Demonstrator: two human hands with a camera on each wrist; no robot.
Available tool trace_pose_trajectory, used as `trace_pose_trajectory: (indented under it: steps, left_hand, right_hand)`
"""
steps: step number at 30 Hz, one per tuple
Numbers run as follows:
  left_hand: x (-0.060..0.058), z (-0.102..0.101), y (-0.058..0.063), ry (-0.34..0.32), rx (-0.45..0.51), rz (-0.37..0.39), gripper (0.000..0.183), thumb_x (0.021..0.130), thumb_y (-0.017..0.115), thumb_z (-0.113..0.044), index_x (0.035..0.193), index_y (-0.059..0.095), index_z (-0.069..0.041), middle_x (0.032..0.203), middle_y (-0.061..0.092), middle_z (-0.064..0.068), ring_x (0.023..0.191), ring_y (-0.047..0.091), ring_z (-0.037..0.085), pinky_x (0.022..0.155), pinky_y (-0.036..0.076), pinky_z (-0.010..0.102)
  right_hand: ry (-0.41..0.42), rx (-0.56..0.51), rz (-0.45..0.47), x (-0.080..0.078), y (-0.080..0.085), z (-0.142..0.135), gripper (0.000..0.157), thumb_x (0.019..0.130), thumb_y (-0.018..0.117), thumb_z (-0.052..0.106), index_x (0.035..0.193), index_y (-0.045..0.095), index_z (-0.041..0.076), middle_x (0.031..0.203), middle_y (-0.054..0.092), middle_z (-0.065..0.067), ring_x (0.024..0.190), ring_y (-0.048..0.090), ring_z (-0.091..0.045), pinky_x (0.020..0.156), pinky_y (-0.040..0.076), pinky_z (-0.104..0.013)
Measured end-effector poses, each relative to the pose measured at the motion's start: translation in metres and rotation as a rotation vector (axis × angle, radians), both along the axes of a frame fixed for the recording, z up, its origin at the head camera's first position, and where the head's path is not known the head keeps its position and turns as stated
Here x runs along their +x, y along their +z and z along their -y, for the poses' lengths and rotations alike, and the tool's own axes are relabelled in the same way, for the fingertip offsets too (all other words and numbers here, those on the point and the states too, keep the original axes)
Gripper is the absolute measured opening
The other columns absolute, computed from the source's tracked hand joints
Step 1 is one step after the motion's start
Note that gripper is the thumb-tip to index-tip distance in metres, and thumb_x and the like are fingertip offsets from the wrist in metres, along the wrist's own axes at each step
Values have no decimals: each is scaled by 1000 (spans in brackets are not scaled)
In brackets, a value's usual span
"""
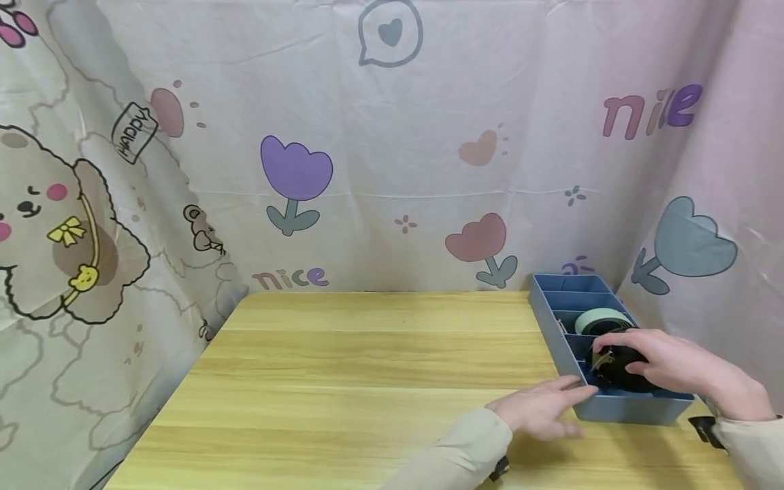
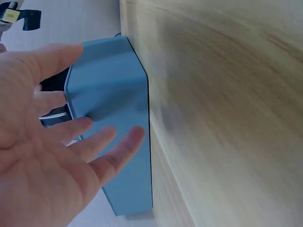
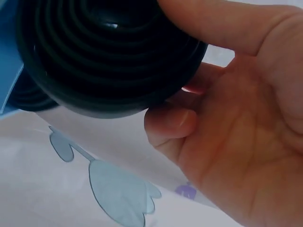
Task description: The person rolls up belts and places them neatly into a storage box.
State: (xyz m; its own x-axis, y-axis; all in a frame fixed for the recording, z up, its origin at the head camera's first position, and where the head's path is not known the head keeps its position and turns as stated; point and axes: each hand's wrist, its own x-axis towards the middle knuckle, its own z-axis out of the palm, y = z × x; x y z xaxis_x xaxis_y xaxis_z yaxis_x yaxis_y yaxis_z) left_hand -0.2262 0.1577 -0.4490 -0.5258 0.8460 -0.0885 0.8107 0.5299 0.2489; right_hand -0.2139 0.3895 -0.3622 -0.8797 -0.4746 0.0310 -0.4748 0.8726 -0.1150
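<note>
My right hand (image 1: pixel 670 357) grips a rolled black belt (image 1: pixel 621 371) over the near end of a blue divided box (image 1: pixel 631 410). Concentric layers of the belt (image 3: pixel 118 75) fill the upper part of the right wrist view, and a gold-coloured buckle shows in the head view. At the box's near left corner, my left hand (image 1: pixel 542 408) has its fingers spread and holds nothing. In the left wrist view those fingers overlap the blue outer wall (image 2: pixel 109 104). A pale green roll (image 1: pixel 603 318) with a dark inside sits in the box, behind the black belt.
The box stands along the right edge of a wooden table (image 1: pixel 367 367), with its far compartments (image 1: pixel 569 282) near the back. A printed curtain (image 1: pixel 392 136) hangs behind the table and along both sides.
</note>
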Motion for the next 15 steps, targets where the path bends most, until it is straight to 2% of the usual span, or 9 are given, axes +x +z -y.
trace_pose_trajectory:
  steps: [10,15]
  left_hand:
    - [3,-3,-4,24,10,22,73,96,56,-46,155,12,-41,162,14,-14,144,22,-3,110,25,12]
    - [4,-3,-3,25,10,24,72,96,56,-47,155,14,-41,162,13,-15,143,22,-4,109,25,11]
  right_hand:
    - [-59,31,126,-3,-3,1,47,74,76,-3,113,67,22,117,66,-6,100,62,-27,79,53,-52]
    - [-59,74,196,-10,-17,8,49,72,75,-9,107,69,25,116,66,-10,103,61,-32,82,51,-58]
